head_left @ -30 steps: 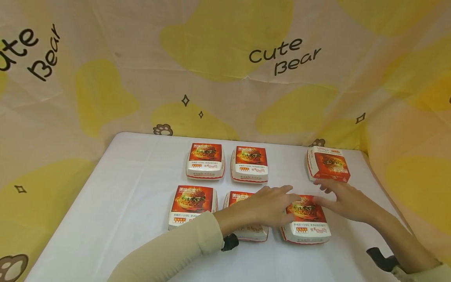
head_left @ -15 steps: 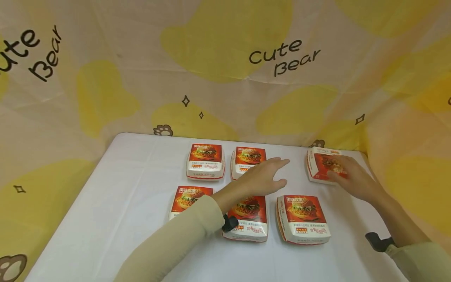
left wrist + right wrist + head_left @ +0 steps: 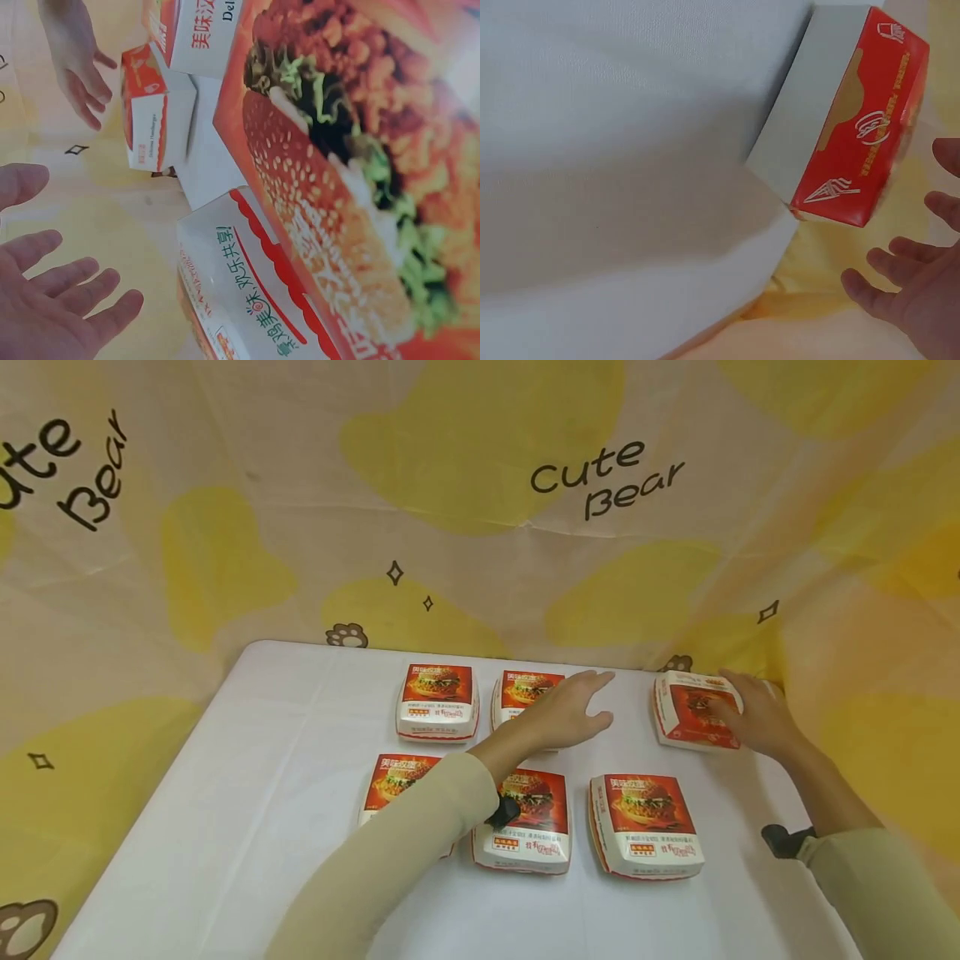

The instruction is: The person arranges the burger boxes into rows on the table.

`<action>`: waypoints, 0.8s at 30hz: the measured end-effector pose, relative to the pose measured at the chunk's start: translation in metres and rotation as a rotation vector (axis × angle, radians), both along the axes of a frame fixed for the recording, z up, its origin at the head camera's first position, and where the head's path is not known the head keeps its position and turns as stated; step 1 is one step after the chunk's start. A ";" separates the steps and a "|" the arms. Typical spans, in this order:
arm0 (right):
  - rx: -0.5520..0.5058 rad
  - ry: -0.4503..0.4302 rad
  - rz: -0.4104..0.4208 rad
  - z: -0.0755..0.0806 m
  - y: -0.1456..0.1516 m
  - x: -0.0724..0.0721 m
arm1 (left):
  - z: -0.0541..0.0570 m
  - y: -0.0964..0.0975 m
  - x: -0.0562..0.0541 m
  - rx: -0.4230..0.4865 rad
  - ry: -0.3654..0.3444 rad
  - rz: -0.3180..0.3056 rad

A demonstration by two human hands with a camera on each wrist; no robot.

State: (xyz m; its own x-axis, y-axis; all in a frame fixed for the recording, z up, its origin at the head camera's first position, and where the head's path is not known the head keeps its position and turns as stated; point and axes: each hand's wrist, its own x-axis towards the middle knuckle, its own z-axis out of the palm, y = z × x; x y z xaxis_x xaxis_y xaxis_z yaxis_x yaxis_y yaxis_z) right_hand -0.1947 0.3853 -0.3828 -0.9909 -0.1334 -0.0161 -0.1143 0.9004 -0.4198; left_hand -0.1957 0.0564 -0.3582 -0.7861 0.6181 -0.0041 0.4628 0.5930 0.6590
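At the far right of the table, a burger box stands turned the other way round from the others. My right hand hovers by its right side; the right wrist view shows the fingers spread and apart from the red-sided box. My left hand reaches over the back middle burger box, partly covering it, with fingers extended and holding nothing. The left wrist view shows that open palm beside a box. Below my left forearm lies the front middle burger box.
Another burger box sits at the back left. A front left box is partly under my left sleeve, and a front right box stands uncovered. All are on a white table backed by a yellow patterned cloth.
Both hands have left the front right box. The right hand has moved back to the far right box, the left hand back over the back middle box. The boxes look unmoved.
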 end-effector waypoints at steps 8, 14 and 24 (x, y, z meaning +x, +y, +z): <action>-0.023 -0.024 0.024 -0.007 0.008 -0.002 | -0.005 0.008 -0.004 0.008 -0.029 -0.005; -0.033 -0.154 -0.017 -0.008 0.004 -0.003 | -0.005 0.012 -0.005 0.015 -0.070 -0.023; -0.031 -0.189 -0.017 -0.009 0.000 -0.004 | -0.009 0.017 -0.005 0.017 -0.114 -0.057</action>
State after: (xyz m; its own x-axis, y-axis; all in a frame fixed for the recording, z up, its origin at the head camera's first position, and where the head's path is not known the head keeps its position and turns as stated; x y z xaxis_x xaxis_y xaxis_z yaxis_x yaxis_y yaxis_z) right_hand -0.1986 0.3851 -0.3913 -0.9728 -0.1202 -0.1979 -0.0162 0.8880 -0.4596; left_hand -0.2007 0.0734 -0.3675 -0.7450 0.6622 -0.0803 0.4170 0.5562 0.7189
